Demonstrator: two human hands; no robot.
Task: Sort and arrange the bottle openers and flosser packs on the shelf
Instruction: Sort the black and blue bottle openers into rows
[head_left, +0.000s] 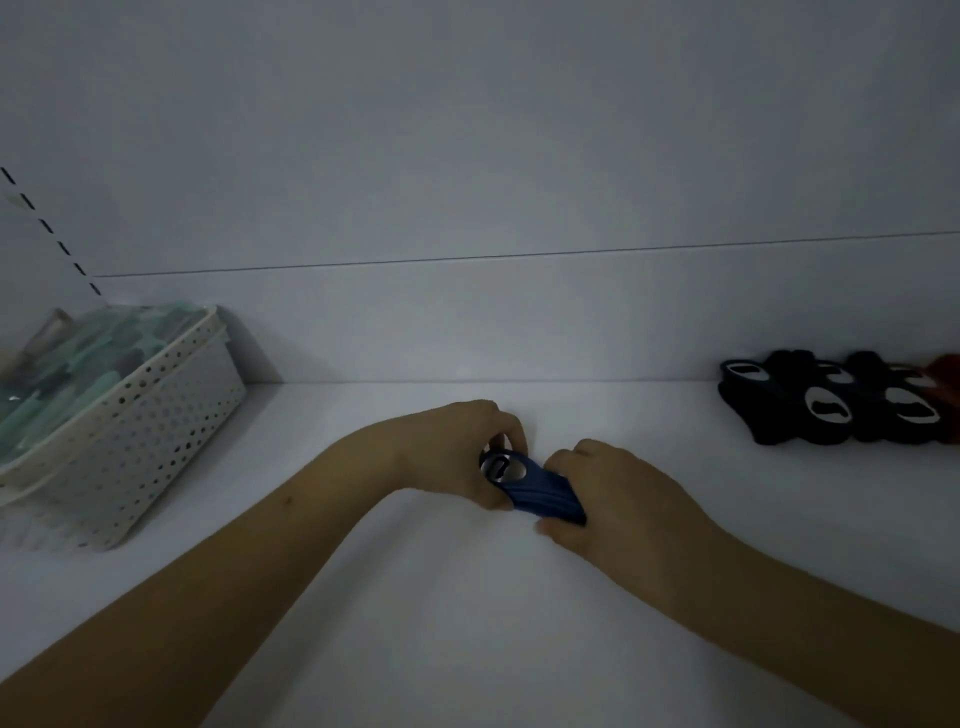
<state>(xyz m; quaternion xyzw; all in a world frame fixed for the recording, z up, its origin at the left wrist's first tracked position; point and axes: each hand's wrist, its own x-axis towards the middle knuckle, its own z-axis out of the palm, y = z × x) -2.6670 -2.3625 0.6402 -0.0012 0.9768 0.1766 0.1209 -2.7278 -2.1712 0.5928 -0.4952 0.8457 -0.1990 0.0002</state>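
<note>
A small stack of blue bottle openers (540, 496) lies on the white shelf (467, 623) at the centre, silver metal ends pointing left. My left hand (457, 452) grips the metal end of the stack, fingers curled over it. My right hand (618, 499) grips the handle end from the right, thumb underneath. Several black bottle openers (826, 410) lie in a row at the far right, with a red one (948, 384) at the frame edge. Flosser packs (78, 364) in teal and clear wrap fill a basket at the left.
The white perforated basket (130, 441) stands at the shelf's left side against the back wall. A slotted shelf upright (52, 234) runs up the left wall. The scene is dim.
</note>
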